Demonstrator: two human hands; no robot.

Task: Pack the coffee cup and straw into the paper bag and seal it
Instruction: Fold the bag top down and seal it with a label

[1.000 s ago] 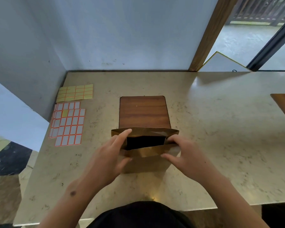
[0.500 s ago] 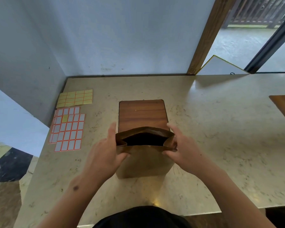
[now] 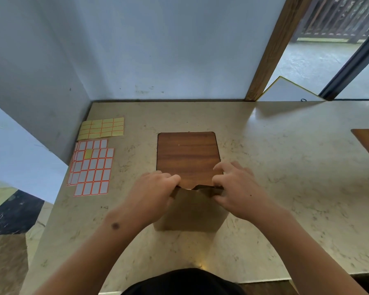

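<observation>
At the bottom centre of the frame a dark garment is showing, and two bare forearms are reaching up from it toward the middle; the left hand [image 3: 156, 188] is pinching the left end of the mouth of the brown paper bag [image 3: 192, 211], and the right hand [image 3: 232, 184] is pinching the right end, index finger lifted; both are gripping the bag's top edge, which is lying pressed nearly flat with a small ragged dip at its middle. The bag is standing upright at the centre of the frame on the pale marbled stone desk [image 3: 285, 188]; the coffee cup and straw are not showing anywhere, so they are presumably inside, though that cannot be seen. By my reading the closing step is under way: the mouth is being flattened ready for folding; the next move is calling for a crease rolled over, then something to hold it down. Just beyond the bag a dark wooden rectangular board [image 3: 188, 154] is lying flat; at the middle left, well apart from the bag, a white sheet of orange-bordered labels [image 3: 92, 167] is lying, and beyond it a yellow label sheet [image 3: 101, 128]; one of these is probably serving as the seal.
</observation>
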